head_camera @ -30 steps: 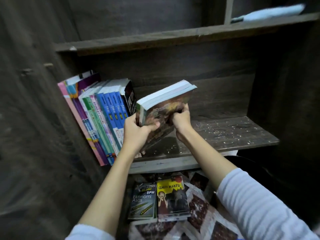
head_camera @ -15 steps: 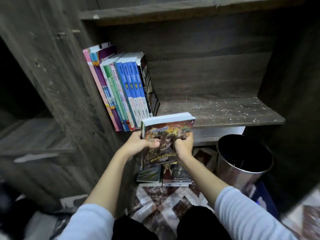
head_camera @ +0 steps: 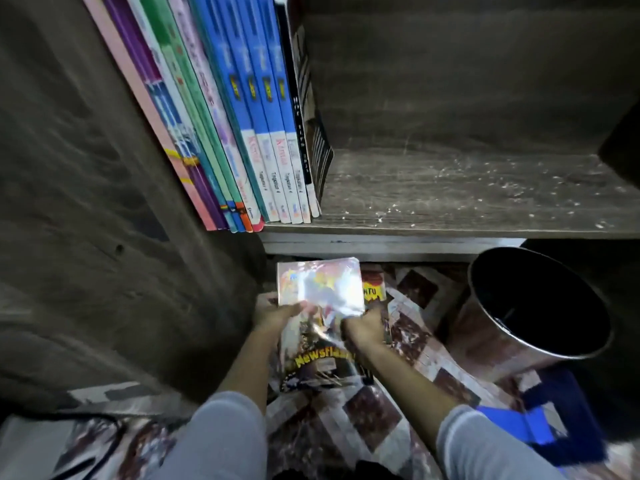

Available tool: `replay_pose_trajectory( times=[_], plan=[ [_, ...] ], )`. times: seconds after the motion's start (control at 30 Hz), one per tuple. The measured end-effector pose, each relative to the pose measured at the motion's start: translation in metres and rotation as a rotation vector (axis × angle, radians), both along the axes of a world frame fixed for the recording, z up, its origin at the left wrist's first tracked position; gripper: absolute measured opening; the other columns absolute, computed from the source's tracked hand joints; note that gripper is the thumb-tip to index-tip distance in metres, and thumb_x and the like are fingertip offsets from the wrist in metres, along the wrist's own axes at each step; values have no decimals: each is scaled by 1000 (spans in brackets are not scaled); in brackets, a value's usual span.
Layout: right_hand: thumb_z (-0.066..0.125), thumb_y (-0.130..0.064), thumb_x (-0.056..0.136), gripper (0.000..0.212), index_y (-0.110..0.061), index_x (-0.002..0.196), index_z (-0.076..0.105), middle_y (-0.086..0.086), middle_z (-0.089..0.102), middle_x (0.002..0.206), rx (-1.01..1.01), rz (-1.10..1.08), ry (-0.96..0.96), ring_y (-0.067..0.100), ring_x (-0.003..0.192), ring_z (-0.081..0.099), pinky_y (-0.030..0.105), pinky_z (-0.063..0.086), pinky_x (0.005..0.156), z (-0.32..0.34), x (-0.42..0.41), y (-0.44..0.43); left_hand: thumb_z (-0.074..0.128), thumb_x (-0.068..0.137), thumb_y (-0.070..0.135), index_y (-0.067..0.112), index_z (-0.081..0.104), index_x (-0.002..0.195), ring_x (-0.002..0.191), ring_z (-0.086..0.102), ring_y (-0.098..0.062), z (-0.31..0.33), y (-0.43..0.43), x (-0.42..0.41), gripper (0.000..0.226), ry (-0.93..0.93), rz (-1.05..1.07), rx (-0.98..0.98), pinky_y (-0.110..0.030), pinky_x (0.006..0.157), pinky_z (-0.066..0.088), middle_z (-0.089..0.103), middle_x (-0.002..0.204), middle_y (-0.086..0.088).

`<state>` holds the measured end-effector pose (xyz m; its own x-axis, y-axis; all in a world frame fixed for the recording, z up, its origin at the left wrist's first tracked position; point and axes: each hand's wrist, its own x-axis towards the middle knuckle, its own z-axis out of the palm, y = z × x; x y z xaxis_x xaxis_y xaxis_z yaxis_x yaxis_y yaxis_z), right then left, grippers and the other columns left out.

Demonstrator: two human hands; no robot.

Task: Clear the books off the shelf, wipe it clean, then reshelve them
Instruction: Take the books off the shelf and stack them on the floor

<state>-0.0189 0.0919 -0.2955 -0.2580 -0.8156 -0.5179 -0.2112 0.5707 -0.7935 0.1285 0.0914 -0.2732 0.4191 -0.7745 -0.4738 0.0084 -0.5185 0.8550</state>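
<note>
So the glossy paperback comic (head_camera: 320, 320) with the shiny plastic-wrapped cover is down low over the brown-and-white patterned floor mat (head_camera: 412, 344), just below the front lip of the dark wooden shelf (head_camera: 467, 192). Both hands are on it. The left hand (head_camera: 275, 315) has the left edge, thumb laid across the cover and the other fingers tucked behind. The right hand (head_camera: 363, 329) has its fingers curled round the right edge.

It's right above another book with a yellow title (head_camera: 374, 293) lying flat on the mat, so my guess is it's headed for that pile. Can't tell if it's touching yet.

Handling-wise it looks light and a bit bendy, and that wrap is probably slippery. Gripping the long edges like this makes more sense than pinching a corner. Once it's flat on the pile it might slide off.

The row of thin upright books (head_camera: 242, 133) with blue, green, pink and purple spines leans against the left wall of the shelf, so the clearing is far from done. They look floppy, so I'd squeeze a few together from both sides. The bare shelf to the right is speckled with pale dust. A shiny metal bin (head_camera: 540, 306) stands on the right, apart from the pile.
</note>
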Motion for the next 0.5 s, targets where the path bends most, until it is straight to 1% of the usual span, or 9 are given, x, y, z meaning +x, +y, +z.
replay_pose_trajectory(
  times=[0.07,0.1,0.17,0.23,0.27,0.3,0.4,0.47,0.5],
  plan=[
    [54,-2,79,47,1,124,42,12,52,83,22,3,-9,24,71,53,23,34,47,-7,7,-14,80,70,4,-6,64,100,76,59,-22,-18,-12,-2,36,-35,135,-29,-21,58,47,66,106,-20],
    [52,-2,79,39,-1,117,45,9,51,79,40,13,-30,22,67,50,24,34,48,-12,12,-22,81,70,8,-5,64,107,83,62,-24,-24,-18,-2,42,-46,187,2,-26,66,48,67,108,-20],
    [50,-3,81,31,-10,110,42,6,46,75,76,70,-61,18,62,43,27,32,48,-31,25,-41,80,71,11,0,64,114,97,64,-28,-44,-34,4,47,-58,273,97,-30,74,47,66,112,-17],
    [49,-8,87,18,-17,98,38,5,44,76,103,91,-92,17,61,39,27,30,48,-44,34,-54,76,75,11,4,62,119,105,62,-31,-58,-49,13,46,-60,311,140,-30,78,47,64,116,-15],
    [49,-9,90,17,-20,94,36,5,43,76,115,80,-105,16,60,38,27,30,48,-50,39,-59,73,77,11,4,60,121,108,60,-31,-64,-55,18,46,-73,309,149,-31,82,47,63,120,-16],
    [50,-9,91,18,-19,94,36,4,44,75,127,62,-127,15,59,39,27,32,47,-54,44,-63,71,79,11,4,57,124,111,58,-32,-69,-61,24,47,-93,297,150,-31,86,46,61,123,-17],
    [64,-10,88,34,-10,113,41,0,49,75,158,78,-175,11,60,47,22,39,45,-64,56,-73,62,87,13,5,49,132,118,52,-35,-89,-79,38,48,-203,208,156,-34,92,42,54,130,-19],
    [60,-12,91,39,-6,124,40,-4,44,72,170,102,-179,13,65,49,17,35,39,-68,61,-76,55,91,13,5,45,135,120,49,-37,-101,-88,46,46,-276,145,149,-35,94,40,51,133,-21],
    [57,-13,93,36,-7,124,40,-5,41,72,174,94,-181,16,70,50,16,36,40,-72,62,-78,52,93,12,5,45,136,119,49,-38,-110,-94,50,44,-297,110,151,-36,94,40,50,133,-22]
  ],
)
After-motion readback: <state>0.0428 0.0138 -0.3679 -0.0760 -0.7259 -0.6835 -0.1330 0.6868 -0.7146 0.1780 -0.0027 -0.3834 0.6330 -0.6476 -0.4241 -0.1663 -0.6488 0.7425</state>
